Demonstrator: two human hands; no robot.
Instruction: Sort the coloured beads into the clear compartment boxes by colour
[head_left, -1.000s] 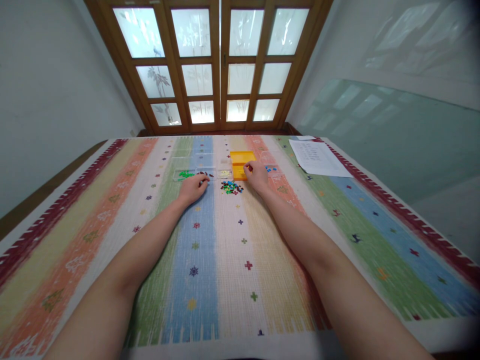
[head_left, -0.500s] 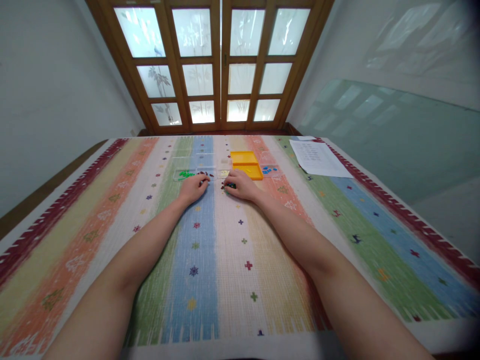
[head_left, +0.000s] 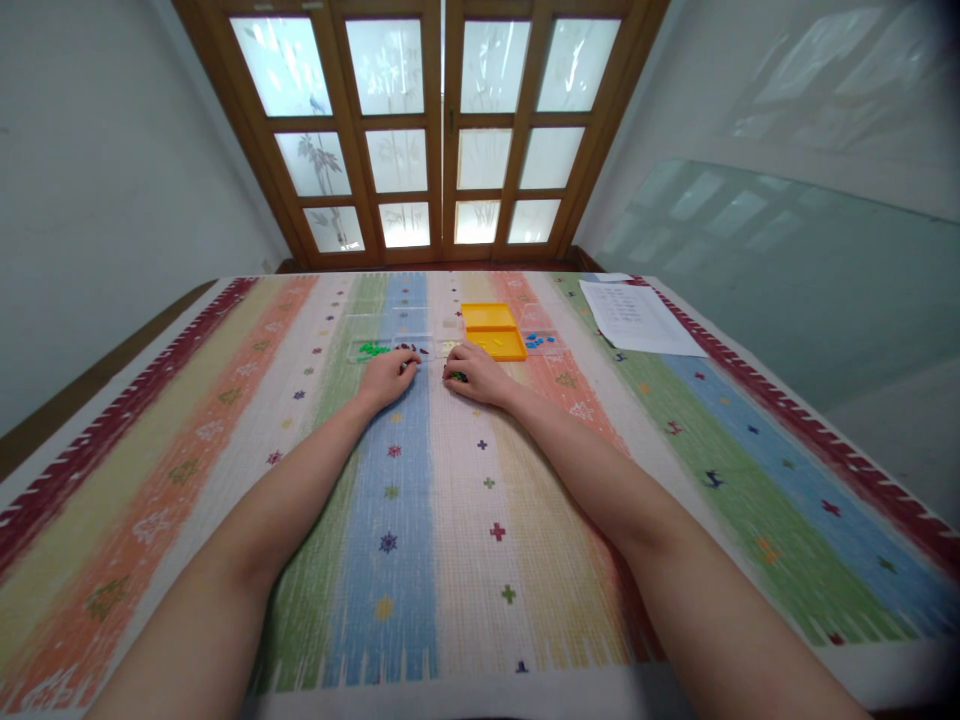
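My left hand rests on the cloth in front of a clear box with dark red pieces; its fingers are curled together, and anything between them is too small to make out. Green pieces lie in another clear box just beyond it. My right hand is curled low over small dark and green pieces, mostly hidden under its fingers. Behind that hand stands an open yellow box with a few yellow pieces inside. Blue pieces sit in a clear box to its right.
Printed paper lies at the back right of the striped tablecloth. Wooden doors with glass panes stand beyond the table. A glass sheet leans at the right wall.
My right hand has lowered slightly and moved a little toward me, now covering more of the small pieces. My left hand looks unchanged.
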